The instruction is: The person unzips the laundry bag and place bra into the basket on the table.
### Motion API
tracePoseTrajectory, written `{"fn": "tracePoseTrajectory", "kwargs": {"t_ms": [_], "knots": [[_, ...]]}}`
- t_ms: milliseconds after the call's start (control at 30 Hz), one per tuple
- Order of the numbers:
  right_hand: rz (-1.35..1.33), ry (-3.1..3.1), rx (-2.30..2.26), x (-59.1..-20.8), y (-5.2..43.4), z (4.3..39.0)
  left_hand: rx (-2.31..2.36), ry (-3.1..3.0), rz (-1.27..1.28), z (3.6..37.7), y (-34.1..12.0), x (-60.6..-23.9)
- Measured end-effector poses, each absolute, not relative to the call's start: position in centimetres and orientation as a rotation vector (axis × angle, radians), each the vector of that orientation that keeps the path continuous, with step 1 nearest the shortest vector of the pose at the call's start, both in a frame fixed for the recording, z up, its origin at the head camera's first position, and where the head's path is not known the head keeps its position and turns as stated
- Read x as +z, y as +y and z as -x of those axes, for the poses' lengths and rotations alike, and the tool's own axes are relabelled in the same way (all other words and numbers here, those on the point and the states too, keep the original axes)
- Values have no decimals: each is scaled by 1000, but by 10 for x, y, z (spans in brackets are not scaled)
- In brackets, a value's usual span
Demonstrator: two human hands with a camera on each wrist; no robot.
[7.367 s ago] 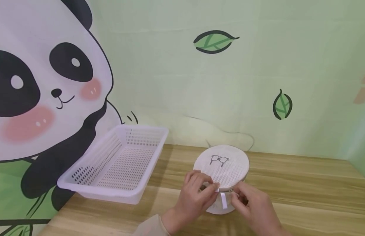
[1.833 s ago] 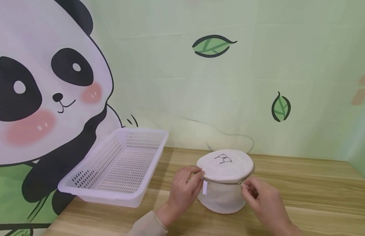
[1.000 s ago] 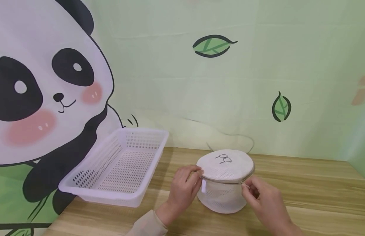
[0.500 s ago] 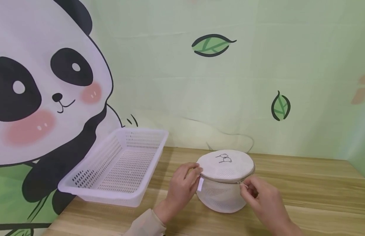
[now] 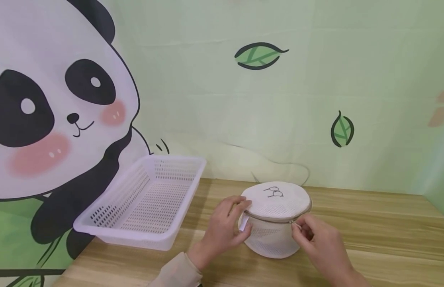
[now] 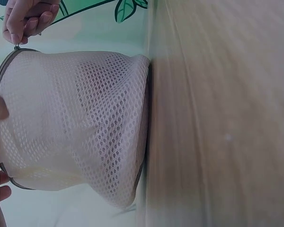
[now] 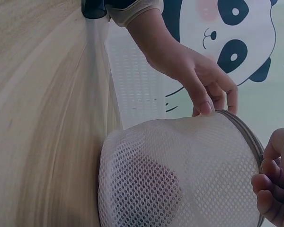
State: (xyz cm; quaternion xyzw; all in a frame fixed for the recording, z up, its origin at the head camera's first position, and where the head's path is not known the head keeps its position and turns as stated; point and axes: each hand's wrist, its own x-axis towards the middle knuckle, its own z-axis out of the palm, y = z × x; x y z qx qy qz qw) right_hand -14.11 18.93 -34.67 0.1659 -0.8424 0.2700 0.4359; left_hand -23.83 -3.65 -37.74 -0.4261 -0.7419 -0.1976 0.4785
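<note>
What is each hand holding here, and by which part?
Both hold the mesh laundry bag: left hand grips its zippered rim's left side, right hand pinches the zipper pull.

You have a white perforated rectangular plastic basket (image 5: 143, 199) on the left part of the light wood-grain bench (image 5: 368, 227), its long side running away from you toward the wall. The basket's near left corner juts past the bench edge. Behind the bench hangs a pale green backdrop (image 5: 207, 99) printed with a large cartoon panda (image 5: 57, 103) on the left and 2 green leaves, 1 high near the middle (image 5: 260, 56) and 1 lower to the right (image 5: 342, 129).
</note>
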Motion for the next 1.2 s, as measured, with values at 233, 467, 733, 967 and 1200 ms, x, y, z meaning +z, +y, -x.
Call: {"fn": "tracePoseTrajectory", "kwargs": {"t_ms": [233,467,733,967,1200], "knots": [[-412,-2099,656,-348,191,141,-472,-1842,1029,236,-32,-377],[-415,-2095,641,-349,190,141,-441,-1816,1036,231,-28,-378],[-415,-2109,635,-350,187,139,-419,-1746,1080,223,-22,-372],[-424,-2110,634,-349,186,138,-394,-1682,1104,216,-12,-366],[-430,-2101,647,-348,186,138,-375,-1639,1107,211,0,-359]]}}
